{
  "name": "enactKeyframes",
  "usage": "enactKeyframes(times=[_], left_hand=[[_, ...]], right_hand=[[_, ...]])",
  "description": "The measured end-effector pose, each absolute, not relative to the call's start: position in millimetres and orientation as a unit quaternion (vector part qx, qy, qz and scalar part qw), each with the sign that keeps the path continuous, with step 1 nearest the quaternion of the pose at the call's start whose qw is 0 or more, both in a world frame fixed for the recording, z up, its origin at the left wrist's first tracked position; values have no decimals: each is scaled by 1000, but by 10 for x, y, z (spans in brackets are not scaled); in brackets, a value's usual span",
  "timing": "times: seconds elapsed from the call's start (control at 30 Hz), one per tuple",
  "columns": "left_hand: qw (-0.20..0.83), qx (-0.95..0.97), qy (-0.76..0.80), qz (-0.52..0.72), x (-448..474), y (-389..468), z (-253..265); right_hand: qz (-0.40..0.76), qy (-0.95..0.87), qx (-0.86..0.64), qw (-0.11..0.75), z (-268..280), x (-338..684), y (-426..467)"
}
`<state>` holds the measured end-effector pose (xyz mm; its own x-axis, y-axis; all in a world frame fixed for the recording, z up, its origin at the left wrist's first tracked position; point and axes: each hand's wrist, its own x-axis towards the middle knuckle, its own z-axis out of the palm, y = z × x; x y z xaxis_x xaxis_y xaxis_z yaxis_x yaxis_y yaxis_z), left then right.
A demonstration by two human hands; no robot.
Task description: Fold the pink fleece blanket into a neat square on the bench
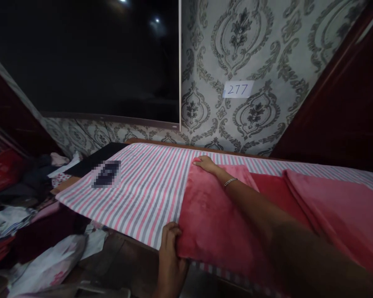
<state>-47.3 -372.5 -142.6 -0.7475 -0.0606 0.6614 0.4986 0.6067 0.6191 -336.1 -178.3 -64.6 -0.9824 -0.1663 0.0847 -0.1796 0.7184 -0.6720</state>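
Observation:
A red-pink plush blanket (205,207) lies partly folded across a striped cloth (143,182), its left edge running from front to back. My left hand (170,252) grips the near left corner, fingers curled over the edge and thumb below. At the far left corner, my right hand (207,164) pinches the fabric between thumb and fingers. A bracelet circles the right wrist, and that forearm crosses over the blanket and hides some of it. Farther right, another layer of the plush fabric (335,198) lies folded over itself.
A dark object (106,174), blurred by pixelation, lies on the striped cloth at left. Clothes and bags (46,265) are heaped to the lower left. A large television (96,62) hangs behind, beside a paper label (238,89) reading 277 on patterned wallpaper.

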Motion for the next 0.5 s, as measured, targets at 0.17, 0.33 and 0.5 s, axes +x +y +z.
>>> enactKeyframes(times=[0.17,0.33,0.5], left_hand=[[321,-165,-836,-414,-488,-3810,-1497],[252,-178,-847,-433,-447,-3884,-1433],[188,-216,-833,-473,-482,-4093,-1168]], right_hand=[[325,-940,104,22,-605,-3332,-1660],[302,-951,60,18,-552,-3177,-1191],[315,-947,-47,43,-560,-2940,-543]])
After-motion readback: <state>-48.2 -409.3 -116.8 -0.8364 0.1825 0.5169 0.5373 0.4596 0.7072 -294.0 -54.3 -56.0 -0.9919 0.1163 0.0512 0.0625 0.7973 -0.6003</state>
